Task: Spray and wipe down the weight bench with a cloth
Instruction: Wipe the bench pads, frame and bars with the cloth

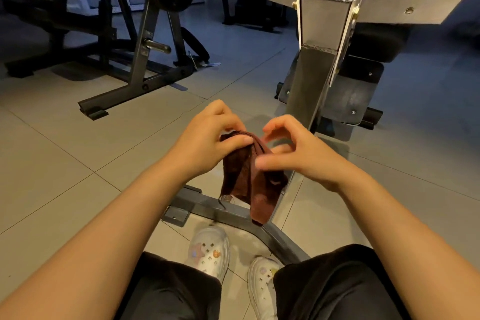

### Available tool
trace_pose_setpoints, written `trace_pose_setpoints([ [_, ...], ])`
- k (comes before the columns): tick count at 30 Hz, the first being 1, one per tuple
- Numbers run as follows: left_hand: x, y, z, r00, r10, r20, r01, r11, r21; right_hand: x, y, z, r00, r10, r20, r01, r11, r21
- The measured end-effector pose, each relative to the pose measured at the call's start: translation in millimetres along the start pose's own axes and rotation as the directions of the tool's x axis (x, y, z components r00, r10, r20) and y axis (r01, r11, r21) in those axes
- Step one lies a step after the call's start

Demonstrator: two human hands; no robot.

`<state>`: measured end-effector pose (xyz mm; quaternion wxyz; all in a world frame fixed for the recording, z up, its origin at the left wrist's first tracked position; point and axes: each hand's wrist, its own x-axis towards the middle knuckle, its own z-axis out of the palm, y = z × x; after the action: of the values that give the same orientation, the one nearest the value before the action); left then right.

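1. We see the tiled floor (65, 163) filling most of the view, pale squares with dark grout lines.
2. The weight bench (322, 41) rises at upper right on a grey steel post; its padded top is cut off by the frame edge and blurred, and we find no readable brand or label on it.
3. A plate rack (145, 41) stands at upper left, dark and dim, with a black disc hung on it; any lettering there is too dark to read.
4. The bench's floor bar (207, 205) runs under the hands toward our knees.
5. Our black-clad legs sit at the bottom edge, with white clogs (210, 252) between them, dotted with small charms.
6. The cloth (249, 184), dark reddish-brown and bunched, hangs between both hands above the floor bar, apart from the bench post.
7. Our left hand (207, 143) pinches the cloth's upper edge, thumb pressed on top.
8. Our right hand (298, 153) has fingers curled, thumb against the cloth; the fingertips look blurred.
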<state>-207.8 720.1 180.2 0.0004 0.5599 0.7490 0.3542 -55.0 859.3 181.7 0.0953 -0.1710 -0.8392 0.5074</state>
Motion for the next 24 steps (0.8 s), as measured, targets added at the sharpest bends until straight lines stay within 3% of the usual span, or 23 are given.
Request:
trace_pose_setpoints([
  [2,3.5,-2.1,3.5,1.000,0.000,0.000,0.000,1.000,-0.012,1.4,10.0,-5.5,1.000,0.010,-0.009,-0.012,0.972,-0.234],
  [5,12.2,-0.2,9.2,0.999,0.044,0.004,-0.044,0.995,0.093,7.1,16.7,-8.3,0.990,-0.028,-0.137,-0.017,0.948,-0.317],
  [8,21.3,4.0,14.1,0.999,-0.048,0.005,0.047,0.991,0.128,13.9,20.7,-11.2,0.974,-0.038,-0.224,-0.072,0.884,-0.462],
  [10,27.9,6.4,22.0,0.997,-0.068,0.021,0.064,0.985,0.161,17.5,26.2,-13.9,0.956,-0.014,-0.294,-0.126,0.884,-0.451],
  [11,32.5,7.9,26.5,0.998,-0.061,0.023,0.056,0.984,0.168,19.2,28.3,-15.2,0.933,0.020,-0.360,-0.153,0.926,-0.345],
  [14,51.9,11.5,41.1,0.997,-0.080,0.024,0.075,0.983,0.167,26.2,29.4,-23.0,0.763,0.113,-0.636,-0.081,0.994,0.079],
  [15,59.7,10.2,47.5,0.995,-0.100,0.017,0.097,0.986,0.135,30.5,32.5,-27.3,0.686,0.078,-0.723,-0.012,0.995,0.096],
  [17,76.7,3.7,64.5,0.992,-0.126,-0.012,0.126,0.992,0.020,40.5,40.2,-35.9,0.569,-0.137,-0.811,0.069,0.991,-0.118],
  [20,106.2,-12.7,100.8,0.980,-0.178,-0.091,0.164,0.976,-0.142,66.6,59.2,-53.3,0.547,-0.565,-0.617,0.128,0.785,-0.606],
  [22,131.1,-26.2,125.6,0.956,-0.255,-0.144,0.204,0.933,-0.296,97.9,74.0,-70.5,0.604,-0.686,-0.405,0.091,0.564,-0.821],
  [24,157.2,-38.6,147.2,0.939,-0.301,-0.167,0.205,0.879,-0.431,132.3,90.6,-88.7,0.673,-0.713,-0.194,0.009,0.270,-0.963],
])
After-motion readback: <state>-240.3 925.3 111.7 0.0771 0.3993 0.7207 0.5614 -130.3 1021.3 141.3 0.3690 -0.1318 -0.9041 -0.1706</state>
